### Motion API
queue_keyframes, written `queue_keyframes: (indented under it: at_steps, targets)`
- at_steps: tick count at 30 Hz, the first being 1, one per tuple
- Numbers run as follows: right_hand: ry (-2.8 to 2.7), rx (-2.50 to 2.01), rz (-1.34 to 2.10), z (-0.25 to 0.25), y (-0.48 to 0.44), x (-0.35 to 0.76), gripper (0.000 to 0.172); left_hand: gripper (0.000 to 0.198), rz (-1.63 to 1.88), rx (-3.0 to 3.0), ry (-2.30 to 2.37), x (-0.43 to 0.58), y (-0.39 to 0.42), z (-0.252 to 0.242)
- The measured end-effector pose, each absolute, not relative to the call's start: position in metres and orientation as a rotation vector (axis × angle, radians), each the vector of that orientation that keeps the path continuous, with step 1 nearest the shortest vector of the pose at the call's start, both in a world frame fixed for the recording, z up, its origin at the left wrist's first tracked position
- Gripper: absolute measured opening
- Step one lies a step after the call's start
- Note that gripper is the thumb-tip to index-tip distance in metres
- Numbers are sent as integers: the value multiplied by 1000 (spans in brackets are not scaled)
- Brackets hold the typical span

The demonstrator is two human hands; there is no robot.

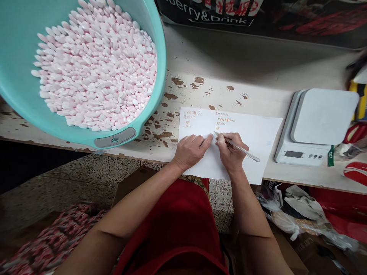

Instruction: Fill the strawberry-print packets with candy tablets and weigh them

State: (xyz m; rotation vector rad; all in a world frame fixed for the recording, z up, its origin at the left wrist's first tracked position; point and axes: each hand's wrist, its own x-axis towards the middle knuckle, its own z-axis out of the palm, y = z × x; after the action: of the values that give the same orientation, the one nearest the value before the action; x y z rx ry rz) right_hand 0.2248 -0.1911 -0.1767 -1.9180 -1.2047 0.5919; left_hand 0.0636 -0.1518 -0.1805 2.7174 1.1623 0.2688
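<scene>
My right hand [233, 149] grips a clear-barrelled pen [242, 148], its tip on a white sheet of paper [249, 168]. Two columns of handwriting in an orange-brown ink run along the upper part of the sheet. Resting on the paper just left of the pen tip, my left hand [191, 151] presses it flat with bent fingers, holding nothing. The sheet's lower edge reaches past the front of the table. To the left stands a large turquoise basin [161, 57] holding a heap of pale pink, glossy oval pieces [100, 68].
A white digital scale [323, 116] stands right of the paper. Behind is a black printed box [272, 23]. The worn white table [197, 89] has peeled brown patches. Red and yellow items crowd the right edge; plastic bags [301, 225] and cardboard boxes lie below.
</scene>
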Motion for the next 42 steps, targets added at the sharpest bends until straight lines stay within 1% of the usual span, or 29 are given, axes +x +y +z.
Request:
queue_keyframes:
  at_steps: [6,13,20,26,29,36,42]
  targets:
    - [-1214,-1901,564,-174,-191,224,8,32,321,2782,1152,63,-152,-182]
    - [-1154,-1927,590,-174,-191,224,11,35,276,2683,1157,63,-152,-183]
    - [-1233,-1893,480,-174,-190,226,10,33,351,2770,1153,64,-152,-184]
    - [-1155,-1909,579,-178,-193,226,10,34,316,2770,1156,63,-152,-185]
    - [-1199,-1880,541,-177,-193,226,10,33,299,2788,1155,63,-152,-184]
    - [-1165,-1907,600,-177,-193,226,9,32,415,2861,1155,63,-152,-184]
    - [-1128,-1868,593,-178,-194,226,10,32,308,2751,1178,64,-151,-183]
